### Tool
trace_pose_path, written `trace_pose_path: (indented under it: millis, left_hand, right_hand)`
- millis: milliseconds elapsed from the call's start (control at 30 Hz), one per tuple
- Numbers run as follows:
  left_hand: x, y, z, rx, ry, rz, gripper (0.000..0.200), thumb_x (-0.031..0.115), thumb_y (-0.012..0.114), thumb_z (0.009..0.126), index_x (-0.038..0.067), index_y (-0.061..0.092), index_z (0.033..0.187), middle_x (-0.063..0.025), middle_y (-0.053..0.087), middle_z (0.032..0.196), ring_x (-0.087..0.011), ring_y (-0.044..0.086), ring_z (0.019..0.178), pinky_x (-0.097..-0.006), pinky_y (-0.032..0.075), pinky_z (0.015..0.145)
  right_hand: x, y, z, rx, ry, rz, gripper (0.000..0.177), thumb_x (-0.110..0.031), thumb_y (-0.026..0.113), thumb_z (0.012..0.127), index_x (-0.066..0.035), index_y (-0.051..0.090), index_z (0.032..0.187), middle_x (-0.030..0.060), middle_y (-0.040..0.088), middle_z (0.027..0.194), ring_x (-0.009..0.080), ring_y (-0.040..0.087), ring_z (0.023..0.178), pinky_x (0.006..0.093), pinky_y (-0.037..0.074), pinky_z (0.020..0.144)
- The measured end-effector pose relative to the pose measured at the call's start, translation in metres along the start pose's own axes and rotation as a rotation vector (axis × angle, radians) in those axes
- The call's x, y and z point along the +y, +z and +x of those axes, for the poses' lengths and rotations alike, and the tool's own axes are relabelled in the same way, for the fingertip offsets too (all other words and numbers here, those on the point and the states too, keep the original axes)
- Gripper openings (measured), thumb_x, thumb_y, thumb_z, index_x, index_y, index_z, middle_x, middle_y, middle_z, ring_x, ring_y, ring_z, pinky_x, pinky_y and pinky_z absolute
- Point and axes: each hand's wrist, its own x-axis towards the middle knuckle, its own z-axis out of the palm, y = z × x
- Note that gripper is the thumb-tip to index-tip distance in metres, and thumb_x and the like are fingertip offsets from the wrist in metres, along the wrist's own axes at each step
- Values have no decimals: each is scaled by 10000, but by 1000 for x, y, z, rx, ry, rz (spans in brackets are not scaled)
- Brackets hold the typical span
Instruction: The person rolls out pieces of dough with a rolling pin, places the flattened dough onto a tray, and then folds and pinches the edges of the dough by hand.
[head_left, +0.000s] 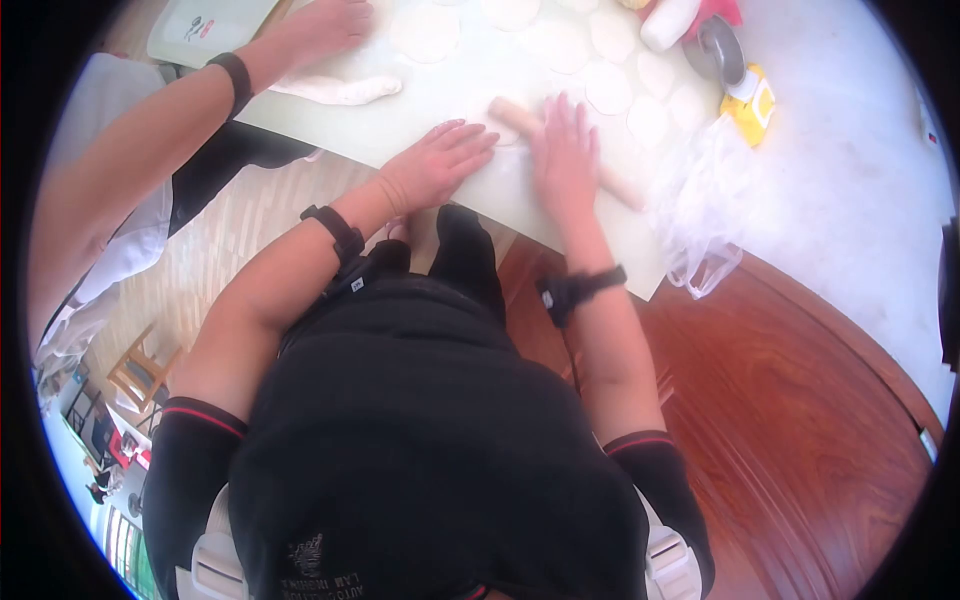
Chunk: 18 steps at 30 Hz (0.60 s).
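Observation:
A wooden rolling pin (pixel 622 188) lies at a slant on the pale work mat (pixel 400 135). My right hand (pixel 566 160) rests across the pin, palm over it and fingers stretched past its far side. To the left, my left hand (pixel 440 162) is held low over the mat with its fingers extended, their tips close to the pin's left end. A pale dough round seems to lie by those fingertips, but its outline is too faint to make out. Several flat dough rounds (pixel 608 88) are spread over the mat beyond my hands.
Another person's hand (pixel 325 25) reaches in from the left, near a long dough roll (pixel 335 90). A white tray (pixel 205 30) is at the far left. On the right are a grey cup-like object (pixel 720 50), a yellow packet (pixel 750 108) and a clear plastic bag (pixel 705 205).

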Motion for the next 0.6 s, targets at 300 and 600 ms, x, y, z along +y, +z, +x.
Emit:
trace_pose_path:
  millis: [300,600]
  left_hand:
    - [-2,-1,2,53,26,-44,419,63,589,765,8,580,1180,-107,529,1384,-320,488,1274,-472,391,1087]
    - [-10,11,1,32,12,-65,415,59,599,761,18,586,1174,-107,519,1392,-309,478,1284,-466,386,1094]
  right_hand:
    - [10,1,29,75,59,-22,563,-365,435,997,-103,357,1489,122,297,1569,346,247,1452,539,173,1162]
    - [5,2,9,-53,-8,-39,596,-399,454,989,-81,359,1484,149,292,1566,354,250,1450,535,191,1157]
